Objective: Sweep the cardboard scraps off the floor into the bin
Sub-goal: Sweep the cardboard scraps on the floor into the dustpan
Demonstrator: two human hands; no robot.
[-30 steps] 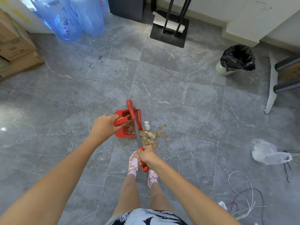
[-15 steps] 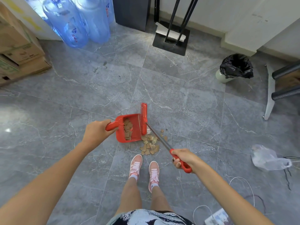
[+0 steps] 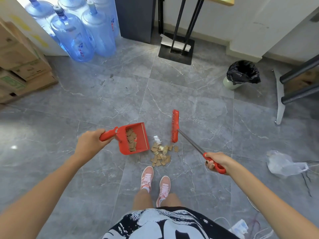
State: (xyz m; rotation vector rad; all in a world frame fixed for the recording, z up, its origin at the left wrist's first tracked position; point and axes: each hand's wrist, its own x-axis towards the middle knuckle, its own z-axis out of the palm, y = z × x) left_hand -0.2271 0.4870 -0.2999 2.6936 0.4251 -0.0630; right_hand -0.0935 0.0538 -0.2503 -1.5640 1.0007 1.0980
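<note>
While a loose heap of cardboard scraps (image 3: 161, 155) lies on the grey floor (image 3: 103, 100) between the two sets of fingers, more pieces already sit inside the red dustpan (image 3: 143, 135). The left hand (image 3: 89, 144) grips the pan's handle, its fingers (image 3: 101, 131) curled round it, and the pan's open edge faces the heap, just beside it. The right hand (image 3: 215, 161) holds the brush (image 3: 175, 125) by its red grip, fingers (image 3: 209, 164) clamped round it. The metal shaft runs forward from them to the head, which stands just beyond the heap; whether the bristles touch the floor cannot be told. Well beyond the right fingers stands the bin (image 3: 241, 75), lined in black. A clear plastic bag (image 3: 283, 163) lies outside those fingers.
</note>
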